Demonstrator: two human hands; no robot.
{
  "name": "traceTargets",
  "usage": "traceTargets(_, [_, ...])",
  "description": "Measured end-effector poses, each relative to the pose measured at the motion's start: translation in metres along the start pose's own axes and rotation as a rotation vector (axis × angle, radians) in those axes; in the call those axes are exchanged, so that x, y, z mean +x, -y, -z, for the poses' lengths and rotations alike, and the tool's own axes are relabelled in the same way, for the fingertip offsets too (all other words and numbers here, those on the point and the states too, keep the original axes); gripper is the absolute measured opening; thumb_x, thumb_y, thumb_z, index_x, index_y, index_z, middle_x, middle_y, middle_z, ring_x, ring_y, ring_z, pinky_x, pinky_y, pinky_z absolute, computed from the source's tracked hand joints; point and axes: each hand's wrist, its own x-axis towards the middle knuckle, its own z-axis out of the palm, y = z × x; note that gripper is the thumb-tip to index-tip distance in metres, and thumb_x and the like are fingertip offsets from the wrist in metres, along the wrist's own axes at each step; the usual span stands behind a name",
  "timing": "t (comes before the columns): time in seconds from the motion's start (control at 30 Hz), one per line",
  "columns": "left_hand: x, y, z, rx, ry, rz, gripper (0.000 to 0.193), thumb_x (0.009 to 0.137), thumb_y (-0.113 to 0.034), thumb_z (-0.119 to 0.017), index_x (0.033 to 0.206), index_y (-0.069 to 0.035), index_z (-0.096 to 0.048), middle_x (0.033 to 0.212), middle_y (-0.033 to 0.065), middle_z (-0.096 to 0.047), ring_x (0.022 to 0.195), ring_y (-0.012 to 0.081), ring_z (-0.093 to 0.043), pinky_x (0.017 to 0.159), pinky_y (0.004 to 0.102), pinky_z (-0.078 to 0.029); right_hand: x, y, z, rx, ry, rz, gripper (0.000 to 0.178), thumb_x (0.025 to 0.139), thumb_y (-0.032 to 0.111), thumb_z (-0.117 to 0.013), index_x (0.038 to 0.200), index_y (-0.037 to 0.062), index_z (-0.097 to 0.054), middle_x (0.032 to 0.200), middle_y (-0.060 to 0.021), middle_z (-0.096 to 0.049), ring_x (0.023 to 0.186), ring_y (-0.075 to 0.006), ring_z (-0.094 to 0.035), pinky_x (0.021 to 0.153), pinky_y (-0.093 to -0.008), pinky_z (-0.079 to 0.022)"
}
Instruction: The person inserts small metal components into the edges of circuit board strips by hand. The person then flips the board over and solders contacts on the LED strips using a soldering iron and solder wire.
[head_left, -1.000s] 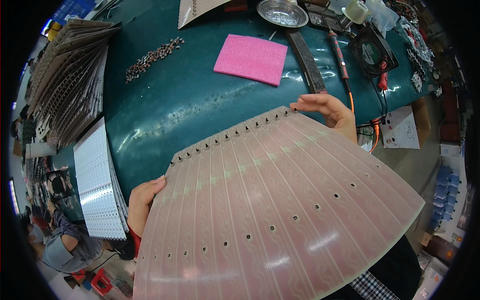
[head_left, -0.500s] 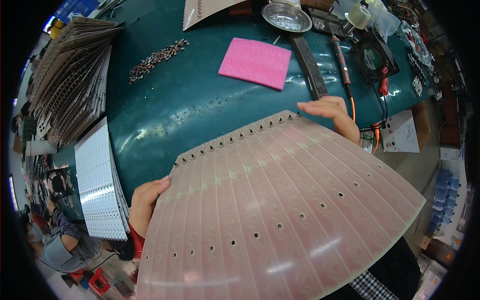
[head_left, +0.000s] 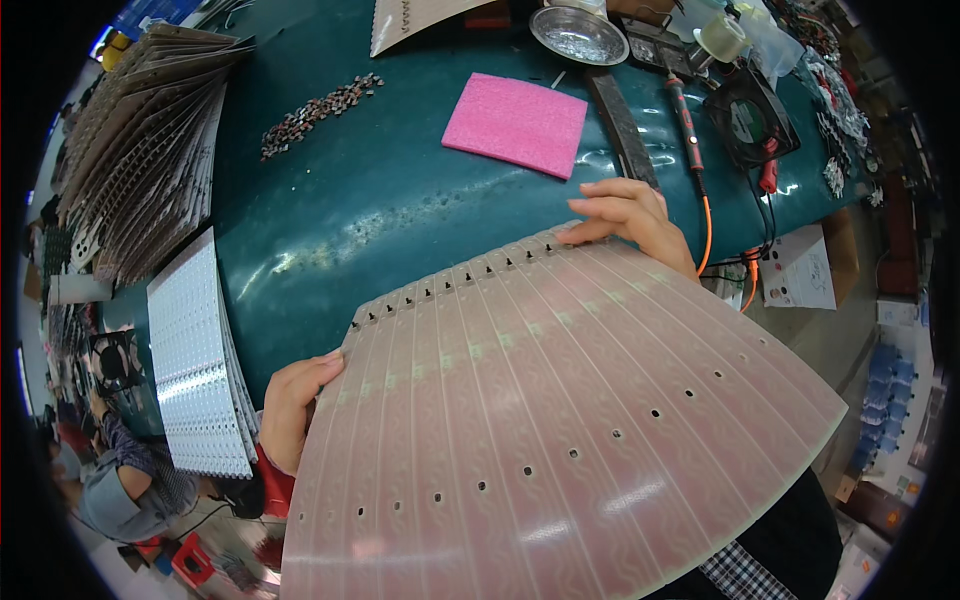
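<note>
A large, thin, pinkish panel of circuit board strips [head_left: 560,400] lies tilted in front of me, scored into several narrow strips, with a row of small slots across it. Small black parts [head_left: 447,285] stand in a line along its far edge. My left hand [head_left: 296,408] is closed on the panel's left edge, the thumb at the far left corner. At the far right corner my right hand [head_left: 640,222] has its lowest fingertip on the edge beside the last visible black parts. Its upper fingers reach past the edge, and the hand hides that end of the row.
Beyond the panel are a pink foam sheet [head_left: 515,125], a pile of small parts [head_left: 318,112] and a metal bowl [head_left: 578,38]. A soldering iron [head_left: 686,125] and a small fan [head_left: 752,115] lie right. Stacked brown boards [head_left: 140,150] and white boards [head_left: 195,370] stand left.
My right hand has moved left and inward, from beside the far right corner onto the panel's edge, covering some black parts. The left hand keeps its hold; the panel has shifted slightly.
</note>
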Motion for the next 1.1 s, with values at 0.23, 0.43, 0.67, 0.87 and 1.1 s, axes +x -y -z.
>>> traceTargets(0.23, [-0.003,0.009,-0.002,-0.036,0.002,-0.013,0.045,0.082,-0.007,-0.076,0.124,-0.002,-0.061,0.121,0.0172,-0.066,0.110,0.0308,-0.063,0.096,0.0384,-0.050,-0.007,-0.002,-0.001,0.094,0.003,-0.041,0.048,0.091,0.030,-0.069,0.133,0.0084,-0.058,0.113,-0.0114,-0.073,0.126,-0.0223,-0.050,0.107,-0.0378,-0.035])
traceTargets(0.43, [0.001,0.006,-0.004,-0.026,-0.027,-0.043,0.043,0.082,-0.007,-0.077,0.122,0.000,-0.062,0.118,0.0178,-0.066,0.108,0.0306,-0.065,0.094,0.0378,-0.051,-0.009,-0.001,-0.006,0.009,-0.170,0.002,0.045,0.089,0.021,-0.073,0.128,0.0031,-0.060,0.114,-0.0145,-0.063,0.104,-0.0219,-0.064,0.093,-0.0329,-0.046])
traceTargets(0.67, [0.000,-0.007,-0.005,-0.122,-0.132,0.087,0.037,0.086,-0.007,-0.074,0.121,0.002,-0.063,0.115,0.0184,-0.067,0.106,0.0288,-0.065,0.094,0.0376,-0.051,-0.028,-0.009,0.015,0.359,-0.260,0.172,0.031,0.084,0.009,-0.076,0.110,-0.0041,-0.066,0.101,-0.0174,-0.066,0.096,-0.0236,-0.065,0.084,-0.0335,-0.050])
traceTargets(0.87, [0.042,-0.018,-0.034,-0.203,-0.717,0.304,0.012,0.094,-0.005,-0.071,0.099,0.002,-0.062,0.084,0.0007,-0.064,0.078,0.0082,-0.061,0.072,0.0197,-0.049,-0.009,0.024,0.001,0.486,-0.611,-0.192,0.028,0.088,-0.008,-0.071,0.112,-0.0057,-0.058,0.086,-0.0088,-0.068,0.066,-0.0113,-0.064,0.056,-0.0222,-0.054])
traceTargets(1.1, [0.089,0.029,-0.047,-0.403,-0.306,0.511,0.018,0.091,-0.009,-0.074,0.101,0.006,-0.072,0.081,-0.0012,-0.066,0.061,0.0005,-0.038,0.053,0.0200,-0.029,0.004,-0.007,0.000,0.440,-0.301,-0.746,0.030,0.088,0.009,-0.076,0.109,-0.0101,-0.064,0.077,-0.0080,-0.070,0.053,-0.0058,-0.058,0.046,-0.0197,-0.044])
